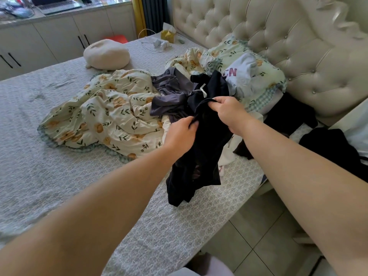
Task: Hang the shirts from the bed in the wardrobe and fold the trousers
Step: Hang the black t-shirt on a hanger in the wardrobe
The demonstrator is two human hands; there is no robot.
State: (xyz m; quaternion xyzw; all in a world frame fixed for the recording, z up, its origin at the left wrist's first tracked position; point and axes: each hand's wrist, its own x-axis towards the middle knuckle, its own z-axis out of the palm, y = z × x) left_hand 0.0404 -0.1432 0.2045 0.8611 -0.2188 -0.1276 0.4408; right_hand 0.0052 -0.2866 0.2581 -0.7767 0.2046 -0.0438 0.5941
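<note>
running this 1 off the head cam. the bed (59, 116) fills most of the view, with a floral duvet (111, 116) crumpled mid-mattress and the clothes pile (237, 76) heaped up against the headboard (288, 42). the thing i'm on is 1 black garment (199, 170), held up at the near side of that pile, its bottom end bunched on the bed cover by the mattress edge. it's too crumpled to call shirt or trousers, so that's the real job here imo. left hand (181, 136) has its fingers curled in, pinching a fold on the garment's left side. right hand (229, 114) is a bit higher, thumb and fingers wrapped round the top edge. what i'd do: keep both grips, slide the 2 hands apart along that edge until i feel shoulders or a waistband, then lift it clear so it doesn't drag the grey garment (169, 98) lying just behind it, and give it 1 shake to open it out.
</note>
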